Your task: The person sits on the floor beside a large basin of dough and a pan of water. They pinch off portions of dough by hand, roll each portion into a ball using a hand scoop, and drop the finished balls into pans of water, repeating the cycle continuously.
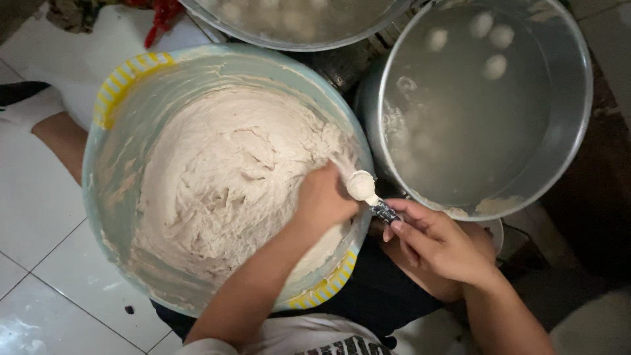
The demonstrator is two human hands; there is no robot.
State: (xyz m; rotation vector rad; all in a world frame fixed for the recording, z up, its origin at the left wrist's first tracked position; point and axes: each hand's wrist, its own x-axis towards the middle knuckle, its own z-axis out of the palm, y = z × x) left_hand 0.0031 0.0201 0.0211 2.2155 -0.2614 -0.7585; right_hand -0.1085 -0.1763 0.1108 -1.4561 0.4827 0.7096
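Two bare forearms reach up from the six o'clock edge, closest to the viewer. Biggest in view is a pale blue plastic basin (115, 164) with yellow-striped rim patches, filling the nine o'clock half and resting on the white tiled floor (39, 217). It holds a large mound of pale, sticky dough (223, 177). At two o'clock stands a tall metal pot (565, 131) of cloudy water with several white dough balls (494, 66) floating in it. A second metal vessel (296, 36) shows partly at twelve o'clock. The left hand (323, 197) sits at the basin's three o'clock rim, fingers curled shut around a squeeze of dough. Just beside it, the right hand (437, 240) has its fingers pinching the handle of a small spoon (363, 186), whose bowl carries a rounded lump of dough between basin and pot.
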